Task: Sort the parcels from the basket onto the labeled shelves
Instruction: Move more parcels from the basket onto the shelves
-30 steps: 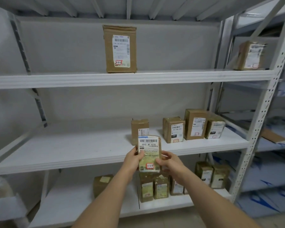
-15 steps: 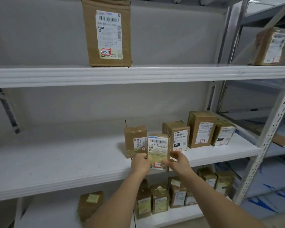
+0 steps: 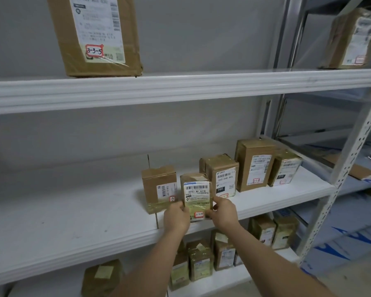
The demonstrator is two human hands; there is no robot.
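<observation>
Cardboard parcel [image 3: 196,195] (one) pinched by two hands, left [image 3: 176,217], right [image 3: 224,213].

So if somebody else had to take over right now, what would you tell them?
Left hand and right hand: each has a grip on a lower side of the small parcel, upright at the front of the middle shelf.
Neighbours: a plain box on its left, the 060 box behind on its right.
Done: several parcels already stand on three shelf levels.
Left: let go of this one. The basket is out of view.
</observation>
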